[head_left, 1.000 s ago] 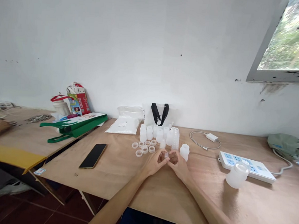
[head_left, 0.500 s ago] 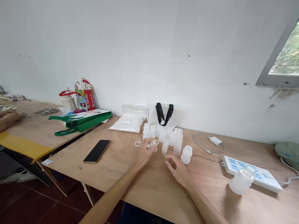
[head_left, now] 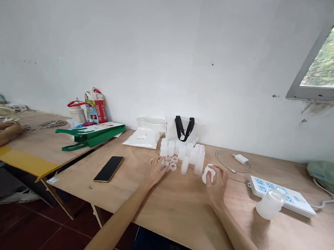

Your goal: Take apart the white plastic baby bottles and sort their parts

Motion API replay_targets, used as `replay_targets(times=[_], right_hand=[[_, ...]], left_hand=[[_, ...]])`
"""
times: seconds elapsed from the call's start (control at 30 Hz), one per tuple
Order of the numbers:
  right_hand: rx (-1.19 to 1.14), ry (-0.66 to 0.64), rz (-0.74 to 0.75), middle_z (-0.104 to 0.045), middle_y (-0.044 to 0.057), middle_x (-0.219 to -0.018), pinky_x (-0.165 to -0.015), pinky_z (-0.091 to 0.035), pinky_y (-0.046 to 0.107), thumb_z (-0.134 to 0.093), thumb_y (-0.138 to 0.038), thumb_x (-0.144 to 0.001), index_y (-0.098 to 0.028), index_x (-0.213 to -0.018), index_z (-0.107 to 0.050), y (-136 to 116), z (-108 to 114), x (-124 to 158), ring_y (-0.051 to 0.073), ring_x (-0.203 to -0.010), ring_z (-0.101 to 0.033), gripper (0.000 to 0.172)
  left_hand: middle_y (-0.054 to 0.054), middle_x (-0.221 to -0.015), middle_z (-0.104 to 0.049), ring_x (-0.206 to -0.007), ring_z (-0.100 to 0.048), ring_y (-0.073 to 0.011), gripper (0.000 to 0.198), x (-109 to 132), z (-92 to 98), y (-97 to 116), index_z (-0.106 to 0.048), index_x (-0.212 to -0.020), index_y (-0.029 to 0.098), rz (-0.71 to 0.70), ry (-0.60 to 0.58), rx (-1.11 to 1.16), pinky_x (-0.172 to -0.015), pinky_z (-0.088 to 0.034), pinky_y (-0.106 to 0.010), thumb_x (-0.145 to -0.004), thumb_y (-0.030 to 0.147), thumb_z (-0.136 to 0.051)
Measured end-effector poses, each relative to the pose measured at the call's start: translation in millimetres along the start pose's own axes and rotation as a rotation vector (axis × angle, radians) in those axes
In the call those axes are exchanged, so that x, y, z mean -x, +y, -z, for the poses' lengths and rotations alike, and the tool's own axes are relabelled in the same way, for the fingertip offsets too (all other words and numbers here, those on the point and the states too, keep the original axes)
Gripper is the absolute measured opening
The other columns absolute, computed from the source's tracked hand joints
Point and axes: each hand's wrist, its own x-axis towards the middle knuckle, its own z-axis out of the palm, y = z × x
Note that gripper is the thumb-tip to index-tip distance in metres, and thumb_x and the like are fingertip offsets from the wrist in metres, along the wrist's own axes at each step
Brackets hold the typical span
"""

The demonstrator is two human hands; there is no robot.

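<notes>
My left hand (head_left: pixel 155 172) has its thumb and fingers curled around a small clear plastic ring (head_left: pixel 165 164) at tabletop level. Beside those fingertips lie a few similar rings (head_left: pixel 173 167). My right hand (head_left: pixel 217 185) grips a small frosted white plastic jar (head_left: pixel 208 173), which stands on the table; the fingers hide its right side. Between the hands rise a short stack of clear rings (head_left: pixel 184 165) and a taller stack of clear plastic pieces (head_left: pixel 199 160). Several frosted jars (head_left: pixel 182 151) are grouped behind them.
A black phone (head_left: pixel 108 169) lies left. Behind are white plastic packets (head_left: pixel 143 138) and a black-handled bag (head_left: pixel 169 129). At right are a power strip (head_left: pixel 293 200), another frosted jar (head_left: pixel 269 204) and a charging cable (head_left: pixel 218 159). A co-worker's hands (head_left: pixel 12 129) rest at far left.
My right hand has moved right and closed on the frosted jar. My left hand has shifted slightly left and down, uncovering several rings on the table.
</notes>
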Motion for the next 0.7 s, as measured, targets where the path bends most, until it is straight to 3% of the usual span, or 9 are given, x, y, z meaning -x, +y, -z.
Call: replay_targets(times=[0.1,0.3,0.53,0.7], right_hand=[[0.006,0.026,-0.066,-0.055,0.013,-0.123,-0.103,-0.037,0.051,-0.051,-0.036,-0.089,-0.021,-0.119,-0.056,10,1,-5,0.031,-0.12,-0.048,0.034],[-0.046,-0.051,-0.118,-0.053,0.013,-0.126,-0.103,-0.037,0.049,-0.054,-0.033,-0.082,-0.021,-0.126,-0.047,20,-3,-2,0.031,-0.121,-0.046,0.045],[0.126,-0.153,-0.187,-0.055,0.012,-0.122,-0.098,-0.042,0.049,-0.049,-0.037,-0.081,-0.022,-0.118,-0.053,33,-9,-2,0.033,-0.115,-0.051,0.04],[0.11,-0.154,-0.251,-0.054,0.012,-0.134,-0.102,-0.044,0.051,-0.046,-0.039,-0.085,-0.025,-0.13,-0.053,59,-12,-18,0.032,-0.123,-0.052,0.048]], left_hand=[[-0.01,-0.129,-0.059,-0.12,-0.055,-0.029,0.034,0,1.0,0,-0.055,-0.127,0.024,-0.012,0.034,0.017,-0.106,-0.038,-0.046,-0.095,0.036,-0.056],[-0.009,-0.121,-0.062,-0.115,-0.057,-0.0263,0.024,6,4.9,13,-0.054,-0.12,0.023,-0.108,0.119,0.069,-0.101,-0.042,-0.042,-0.099,0.033,-0.05],[-0.007,-0.12,-0.065,-0.111,-0.059,-0.0252,0.022,11,3.5,27,-0.054,-0.12,0.022,-0.283,0.075,0.063,-0.099,-0.045,-0.043,-0.1,0.026,-0.047],[-0.007,-0.118,-0.066,-0.108,-0.06,-0.0247,0.022,11,4.4,28,-0.055,-0.119,0.022,-0.28,0.056,0.051,-0.094,-0.047,-0.041,-0.098,0.023,-0.048]])
